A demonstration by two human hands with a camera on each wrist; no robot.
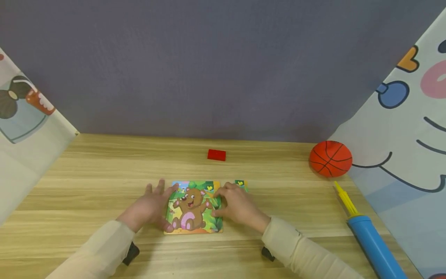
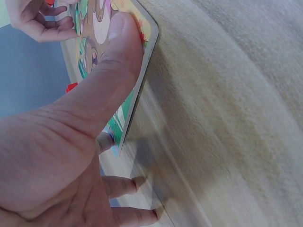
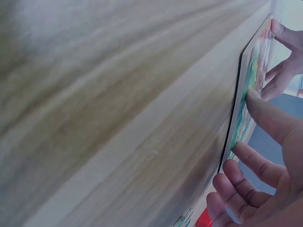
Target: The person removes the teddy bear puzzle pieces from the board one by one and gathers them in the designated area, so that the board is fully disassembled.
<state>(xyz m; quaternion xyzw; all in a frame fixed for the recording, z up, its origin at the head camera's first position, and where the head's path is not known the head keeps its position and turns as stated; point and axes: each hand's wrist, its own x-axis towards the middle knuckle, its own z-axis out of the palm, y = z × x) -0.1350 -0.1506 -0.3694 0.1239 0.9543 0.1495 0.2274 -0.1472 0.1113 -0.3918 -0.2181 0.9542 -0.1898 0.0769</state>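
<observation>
A flat, square picture board (image 1: pixel 189 209) with a brown cartoon bear lies on the wooden table between both hands. My left hand (image 1: pixel 150 207) spans its left side, thumb on the lower left corner and index finger at the upper left. In the left wrist view that thumb (image 2: pixel 111 61) presses flat on the board, while other fingers reach past its edge. My right hand (image 1: pixel 240 205) is at the right side, with thumb and index fingertips touching the printed face. Its remaining fingers (image 3: pixel 232 189) hang loosely bent beside the edge.
A small card (image 1: pixel 241 183) with a yellow duck sits partly behind the right hand. Farther back lies a red block (image 1: pixel 216 155). On the right are an orange basketball-patterned ball (image 1: pixel 330 159) and a blue hand pump (image 1: pixel 376 246) with a yellow nozzle. A grey wall (image 1: pixel 209 69) rises behind.
</observation>
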